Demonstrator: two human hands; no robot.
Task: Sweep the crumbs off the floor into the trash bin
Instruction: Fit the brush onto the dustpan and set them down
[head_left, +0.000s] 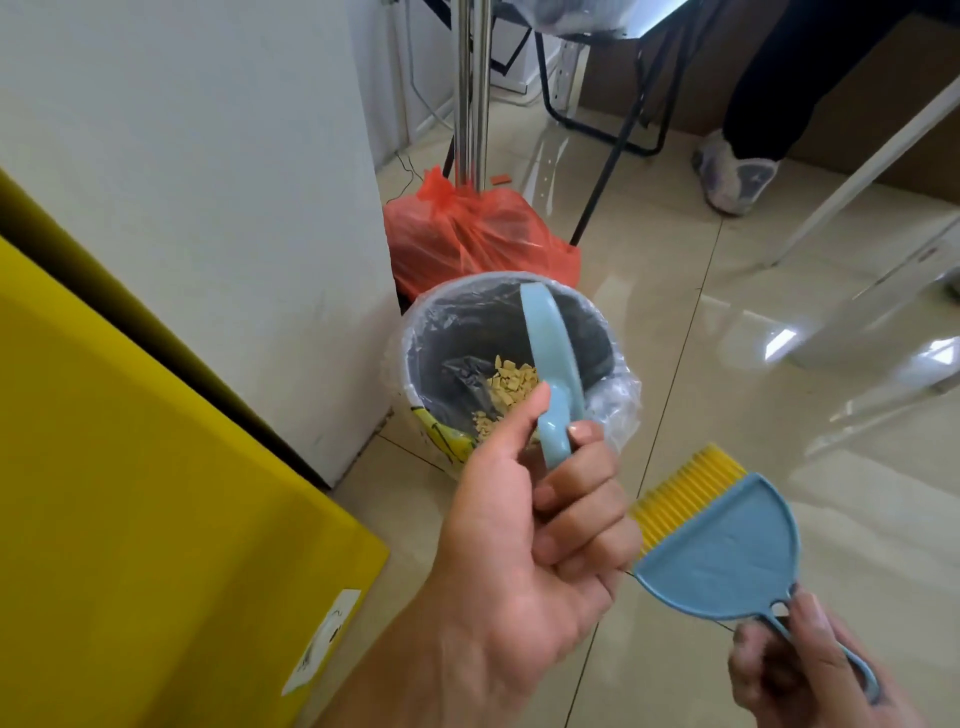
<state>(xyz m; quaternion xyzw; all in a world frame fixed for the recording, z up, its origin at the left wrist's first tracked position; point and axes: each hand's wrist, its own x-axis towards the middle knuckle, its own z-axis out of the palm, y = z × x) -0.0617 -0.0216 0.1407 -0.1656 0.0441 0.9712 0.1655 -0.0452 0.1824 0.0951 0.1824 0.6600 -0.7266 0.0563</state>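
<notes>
My left hand (524, 540) grips the handle of a light blue dustpan (548, 343), tipped on edge over the trash bin (618, 410). The bin is round, lined with a clear plastic bag, and stands on the floor beside a white wall. Tan crumbs (506, 392) lie at its dark bottom. My right hand (800, 670) holds the thin handle of a small blue hand brush (722, 545) with yellow bristles, low at the right, above the tiled floor and apart from the bin.
A red plastic bag (478, 234) sits behind the bin, at the foot of a metal pole (470, 88). A yellow panel (130, 467) fills the left. A person's foot (735, 176) and black table legs are at the back. Glossy beige tiles (779, 415) spread to the right.
</notes>
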